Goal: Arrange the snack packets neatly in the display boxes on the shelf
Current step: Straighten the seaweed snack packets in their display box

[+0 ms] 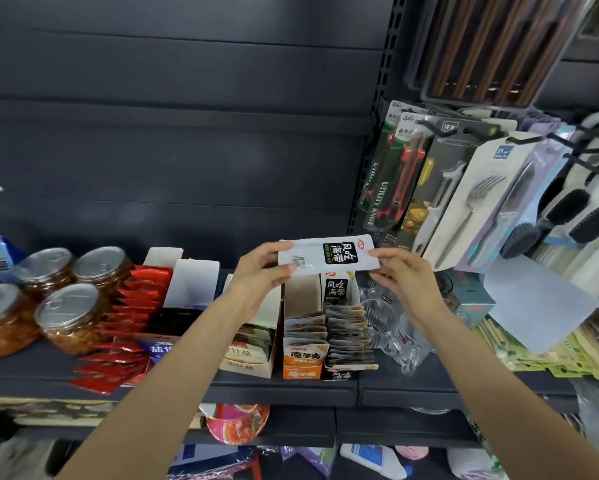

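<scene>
Left hand (260,271) and right hand (400,271) pinch opposite ends of a white packet (329,255), its long axis running nine to three o'clock, directly above the open display box (339,370) on the shelf (284,389).

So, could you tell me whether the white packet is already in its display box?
No, both hands, left hand and right hand, hold the white packet above the display box.

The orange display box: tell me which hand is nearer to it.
Left, narrowly. The left hand grips the white packet above and slightly left of the orange display box. The right hand pinches the packet's other end, farther right.
</scene>
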